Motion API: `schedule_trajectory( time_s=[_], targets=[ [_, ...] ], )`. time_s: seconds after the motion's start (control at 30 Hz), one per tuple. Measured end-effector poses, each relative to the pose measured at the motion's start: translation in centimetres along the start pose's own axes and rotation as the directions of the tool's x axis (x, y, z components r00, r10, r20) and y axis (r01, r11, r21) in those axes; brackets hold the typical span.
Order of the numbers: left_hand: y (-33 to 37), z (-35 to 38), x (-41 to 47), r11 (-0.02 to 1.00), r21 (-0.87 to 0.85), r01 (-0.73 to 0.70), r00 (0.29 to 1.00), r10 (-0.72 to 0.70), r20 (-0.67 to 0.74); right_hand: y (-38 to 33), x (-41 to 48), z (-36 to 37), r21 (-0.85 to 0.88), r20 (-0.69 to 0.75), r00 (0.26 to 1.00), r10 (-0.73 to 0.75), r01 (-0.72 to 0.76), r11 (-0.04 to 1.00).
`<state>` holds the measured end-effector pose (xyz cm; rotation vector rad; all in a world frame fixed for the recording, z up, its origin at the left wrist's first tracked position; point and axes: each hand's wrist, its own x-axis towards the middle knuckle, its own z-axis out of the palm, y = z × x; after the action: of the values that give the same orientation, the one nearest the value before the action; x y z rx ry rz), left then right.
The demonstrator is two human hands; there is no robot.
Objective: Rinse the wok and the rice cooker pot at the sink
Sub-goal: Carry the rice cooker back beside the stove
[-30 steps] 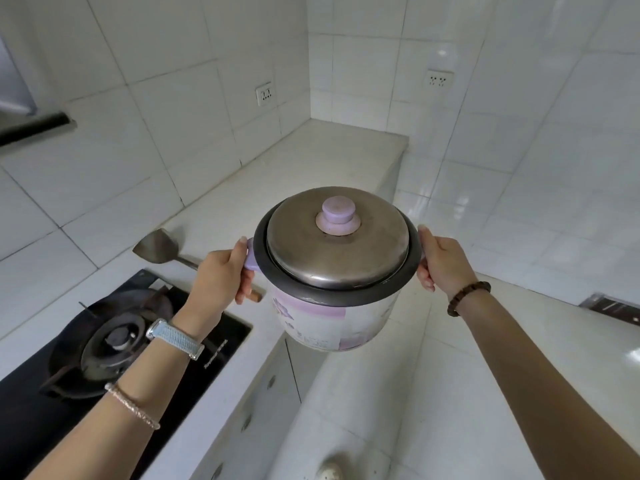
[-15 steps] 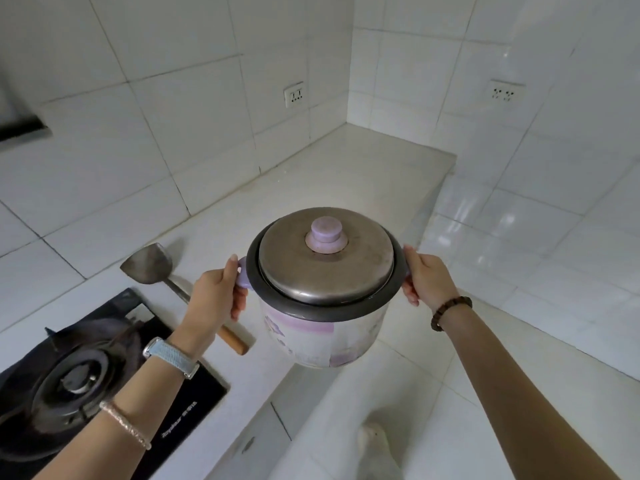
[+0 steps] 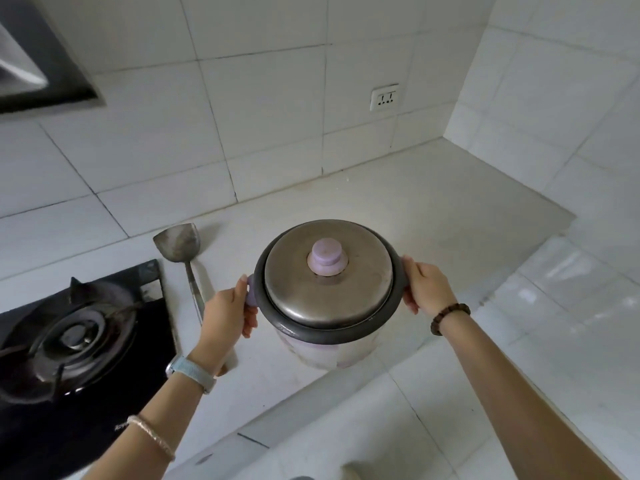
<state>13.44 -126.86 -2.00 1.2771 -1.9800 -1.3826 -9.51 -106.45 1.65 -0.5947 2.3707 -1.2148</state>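
Both hands grip the rice cooker (image 3: pixel 327 353): left hand (image 3: pixel 225 311) on the lilac handle (image 3: pixel 250 293) at nine o'clock, right hand (image 3: pixel 427 289) at three, over the white tiled table's (image 3: pixel 433 209) near edge. Its domed steel lid (image 3: pixel 360 289) with plastic knob (image 3: pixel 327 256) looks unfastened; a tilt could slide it off. At ten o'clock lies a dull metal spatula (image 3: pixel 178 242).

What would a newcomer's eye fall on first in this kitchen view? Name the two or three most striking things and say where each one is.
The rice cooker sits dead centre, capped by a steel lid with a lilac knob. The left hand and right hand grip its sides near the white counter's front edge. To its left a metal spatula lies on the counter, beside the black gas burner at lower left.
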Motion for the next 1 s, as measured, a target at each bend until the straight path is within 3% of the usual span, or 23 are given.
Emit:
schedule_trajectory(
  time_s=[0.4, 0.7, 1.0],
  targets=[
    [-1.9, -2.6, 5.5, 0.993, -0.034, 0.11, 0.971, -0.115, -0.208, -3.5, 10.8, 7.6, -0.192, 0.13, 0.981, -0.144, 0.167, 0.967],
    [-2.9, -3.6, 10.8, 0.992, 0.046, 0.117, 0.964, -0.102, -0.246, -5.7, 17.0, 12.1, -0.224, 0.173, 0.975, -0.14, 0.177, 0.958],
    [-4.6, -2.9, 12.8, 0.983, 0.004, 0.182, 0.934, -0.172, -0.312, -5.4, 20.4, 15.0, -0.265, 0.228, 0.967, -0.109, 0.17, 0.949]
  ],
)
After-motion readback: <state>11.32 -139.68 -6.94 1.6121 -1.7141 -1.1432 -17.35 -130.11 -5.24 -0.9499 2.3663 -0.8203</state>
